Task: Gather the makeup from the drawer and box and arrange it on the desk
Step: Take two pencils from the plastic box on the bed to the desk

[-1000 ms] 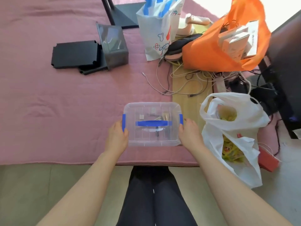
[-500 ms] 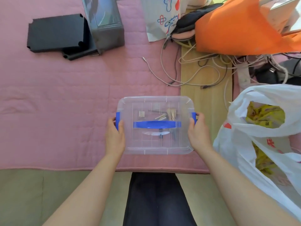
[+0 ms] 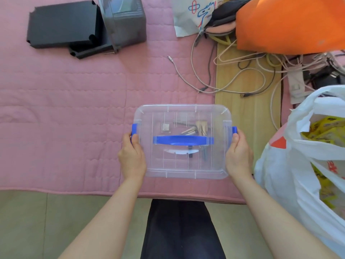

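A pink quilted cover (image 3: 74,109) filled the view. At its near edge was a clear plastic box (image 3: 186,165), lid on, its long axis running left to right between the hands. The left hand (image 3: 132,157) and right hand (image 3: 239,156) each gripped a short end, thumbs just behind the blue latches (image 3: 134,130). Small makeup items (image 3: 192,128) showed inside.

You cannot identify the small items (image 3: 200,126) inside the clear box (image 3: 183,107); the orange bag (image 3: 289,25) is cut off above.
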### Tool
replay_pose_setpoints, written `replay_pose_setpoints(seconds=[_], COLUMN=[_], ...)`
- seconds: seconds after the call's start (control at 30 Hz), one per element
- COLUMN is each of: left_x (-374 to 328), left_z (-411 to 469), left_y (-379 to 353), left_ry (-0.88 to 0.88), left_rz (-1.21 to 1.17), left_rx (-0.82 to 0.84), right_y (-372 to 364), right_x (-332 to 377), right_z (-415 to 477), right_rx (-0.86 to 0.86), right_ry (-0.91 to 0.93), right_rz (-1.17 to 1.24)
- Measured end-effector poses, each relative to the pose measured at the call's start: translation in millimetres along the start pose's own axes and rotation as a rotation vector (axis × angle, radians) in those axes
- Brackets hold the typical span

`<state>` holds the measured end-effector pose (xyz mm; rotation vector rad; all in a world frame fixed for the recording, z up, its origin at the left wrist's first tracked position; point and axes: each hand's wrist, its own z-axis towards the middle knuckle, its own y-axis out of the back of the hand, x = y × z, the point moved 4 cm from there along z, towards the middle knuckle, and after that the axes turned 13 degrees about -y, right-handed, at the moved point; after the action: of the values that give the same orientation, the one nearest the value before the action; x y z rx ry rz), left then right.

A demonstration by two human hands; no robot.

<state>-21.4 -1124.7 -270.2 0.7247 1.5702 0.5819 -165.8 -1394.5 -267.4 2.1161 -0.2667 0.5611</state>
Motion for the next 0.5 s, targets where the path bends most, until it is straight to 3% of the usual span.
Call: replay_pose_setpoints(seconds=[0.13,0.33,0.43,0.5], left_x=[2.9,9.9,-0.6,-11.9], left_z=[-0.3,11.1,7.6,4.4], left_y=[3.0,5.5,9.4,16.5], left_ry=[0.057,0.279,0.286,0.16], left_rz=[-0.072,-0.25,-0.233,-0.099], left_rx=[0.008,0.103,0.089,0.054], right_y=[0.7,2.2,9.3,15.6], right_x=[-4.8,-5.5,1.1,8.4], right_z=[-0.5,2.6,-1.9,-8.1], right_rx=[0.024,0.032,-0.006,-0.03], right_ry=[-0.03,-0.193,-0.166,-0.083], right_rz=[0.038,0.152,0.151,0.126])
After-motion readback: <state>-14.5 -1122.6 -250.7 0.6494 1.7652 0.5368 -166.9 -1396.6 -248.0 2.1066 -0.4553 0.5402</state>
